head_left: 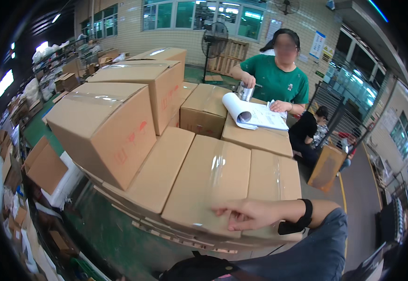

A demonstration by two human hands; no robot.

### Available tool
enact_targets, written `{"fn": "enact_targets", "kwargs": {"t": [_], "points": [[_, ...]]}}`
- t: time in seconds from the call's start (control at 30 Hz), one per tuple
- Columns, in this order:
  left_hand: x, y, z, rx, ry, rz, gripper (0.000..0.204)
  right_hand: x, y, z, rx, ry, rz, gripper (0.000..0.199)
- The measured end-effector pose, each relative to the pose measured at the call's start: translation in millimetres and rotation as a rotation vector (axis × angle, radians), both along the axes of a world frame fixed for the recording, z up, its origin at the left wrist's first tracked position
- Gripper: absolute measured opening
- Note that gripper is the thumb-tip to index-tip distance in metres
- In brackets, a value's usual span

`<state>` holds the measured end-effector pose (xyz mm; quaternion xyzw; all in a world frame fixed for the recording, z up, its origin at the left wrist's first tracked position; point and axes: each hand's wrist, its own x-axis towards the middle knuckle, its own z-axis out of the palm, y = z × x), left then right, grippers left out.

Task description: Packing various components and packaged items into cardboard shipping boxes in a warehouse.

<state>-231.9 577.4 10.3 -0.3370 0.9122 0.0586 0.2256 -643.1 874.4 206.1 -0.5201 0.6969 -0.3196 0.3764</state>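
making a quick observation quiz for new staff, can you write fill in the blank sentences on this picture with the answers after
1. The right hand has a ____ band at its wrist.
2. The shirt of the standing co-worker is ____.
3. The cardboard boxes are sealed with clear ____.

Missing words: black; green; tape

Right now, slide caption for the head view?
Right hand over taped cartons; across them, a co-worker with papers.

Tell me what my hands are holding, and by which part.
Nothing shows in your right hand; its fingers are partly curled over a taped cardboard box, contact unclear. Your left hand is out of view, so its hold cannot be told.
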Motion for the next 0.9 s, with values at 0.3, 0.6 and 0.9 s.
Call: {"fn": "enact_targets", "kwargs": {"t": [0.3,0.6,0.9], "points": [[25,-164,-30,0.886,0.380,0.198,0.050,132,-127,22,-0.730,-0.060,-0.983,0.086],[43,-343,-65,0.959,0.677,0.222,0.054,198,-351,-20,-0.406,0.488,-0.314,0.052],[130,-477,-28,0.543,0.893,0.755,0.061,180,-711,-109,-0.140,0.307,0.361,0.055]]}}
